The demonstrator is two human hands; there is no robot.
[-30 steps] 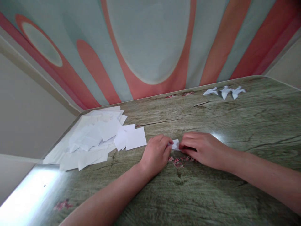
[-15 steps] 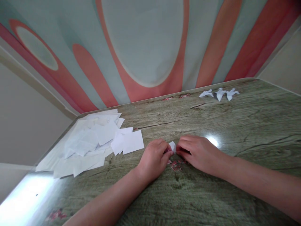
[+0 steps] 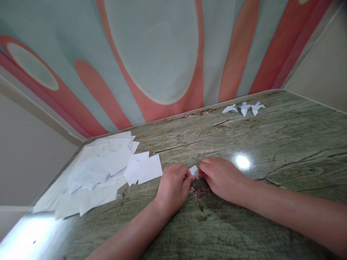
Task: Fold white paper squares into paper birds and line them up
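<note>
Paper is heaped in a loose pile of white sheets point(image 3: 100, 171) at the left end of the table point(image 3: 284, 144), near the left hand point(image 3: 173, 186). That hand is curled knuckles-up, and a small folded piece point(image 3: 194, 170) is pinched at its fingertips. The same piece is gripped from the other side by the right hand point(image 3: 221, 177), apparently so a crease can be pressed flat. Three folded paper birds point(image 3: 244, 108) are set apart along the far right edge.
</note>
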